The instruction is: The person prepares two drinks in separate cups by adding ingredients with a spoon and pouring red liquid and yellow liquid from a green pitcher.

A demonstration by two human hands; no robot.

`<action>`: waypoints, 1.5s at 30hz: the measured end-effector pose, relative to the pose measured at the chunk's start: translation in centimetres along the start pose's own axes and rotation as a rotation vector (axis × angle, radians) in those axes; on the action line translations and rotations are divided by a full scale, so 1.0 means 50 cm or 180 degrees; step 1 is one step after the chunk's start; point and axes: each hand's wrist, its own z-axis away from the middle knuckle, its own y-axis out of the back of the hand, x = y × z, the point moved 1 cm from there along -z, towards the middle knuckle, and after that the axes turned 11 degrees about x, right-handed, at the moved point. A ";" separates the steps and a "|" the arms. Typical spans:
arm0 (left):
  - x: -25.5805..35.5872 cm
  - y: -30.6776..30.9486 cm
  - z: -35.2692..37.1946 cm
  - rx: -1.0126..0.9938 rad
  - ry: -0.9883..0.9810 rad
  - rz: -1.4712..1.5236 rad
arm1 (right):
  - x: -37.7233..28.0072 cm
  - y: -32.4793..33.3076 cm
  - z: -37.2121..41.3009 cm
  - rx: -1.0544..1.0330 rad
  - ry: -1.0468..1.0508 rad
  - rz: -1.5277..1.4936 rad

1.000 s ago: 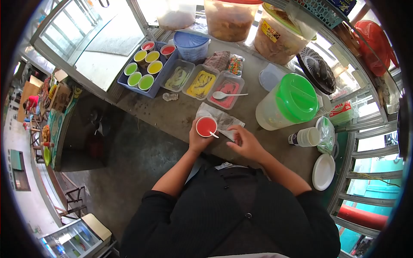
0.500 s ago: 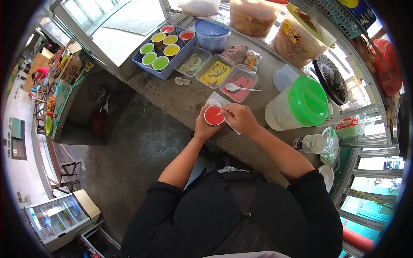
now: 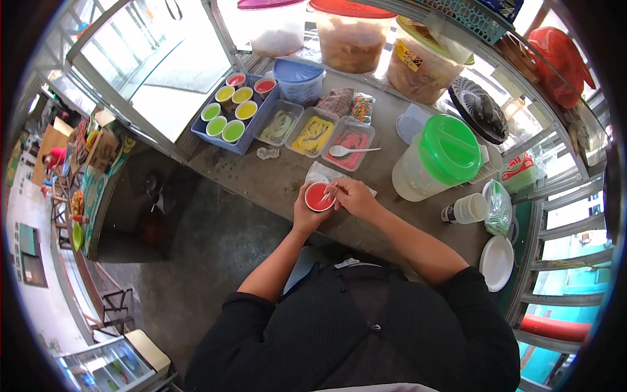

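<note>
Wrapped around a paper cup of red filling (image 3: 316, 198), my left hand (image 3: 304, 215) holds it upright near the counter's front edge. My right hand (image 3: 356, 198) is closed in a pinch above the cup's right rim, on a thin pale stick (image 3: 326, 195) whose tip meets the red surface. Its full shape is hidden by my fingers. A white tissue (image 3: 319, 172) lies just behind the hands. Beyond it, a white spoon (image 3: 339, 151) rests across a clear tub of red stuff (image 3: 353, 161), beside a tub of yellow stuff (image 3: 313, 135) and one with pale green remains (image 3: 279, 122).
A blue basket (image 3: 225, 141) holds several cups in red, yellow and green. To the right stand a green-lidded container (image 3: 411, 171), stacked paper cups (image 3: 468, 209) and white plates (image 3: 496, 263). Large food tubs (image 3: 349, 46) line the back. A bag of coloured candies (image 3: 361, 108) lies behind the tubs.
The camera view has tilted, so the counter things sit further left and lower. My left hand still holds the cup, and my right fingers remain pinched at its rim, slightly shifted.
</note>
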 end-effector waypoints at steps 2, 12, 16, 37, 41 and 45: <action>-0.005 0.007 -0.006 -0.0128 0.0001 0.0131 | 0.004 -0.006 -0.014 0.0089 0.0352 0.0229; 0.037 0.103 -0.113 -0.0687 -0.0005 0.0323 | -0.137 -0.073 -0.068 0.0250 0.1624 0.1120; 0.054 0.144 -0.166 -0.0805 -0.0106 0.0445 | -0.160 -0.116 -0.112 0.0606 0.1633 0.0957; 0.113 0.248 -0.320 -0.1591 -0.0551 0.0482 | -0.257 -0.187 -0.111 0.2004 0.1343 0.0696; 0.133 0.239 -0.323 -0.1644 -0.0488 0.0639 | -0.295 -0.194 -0.098 0.1633 0.2108 0.1747; 0.160 0.237 -0.332 -0.1625 -0.0455 0.0639 | -0.312 -0.213 -0.080 0.1665 0.1881 0.1952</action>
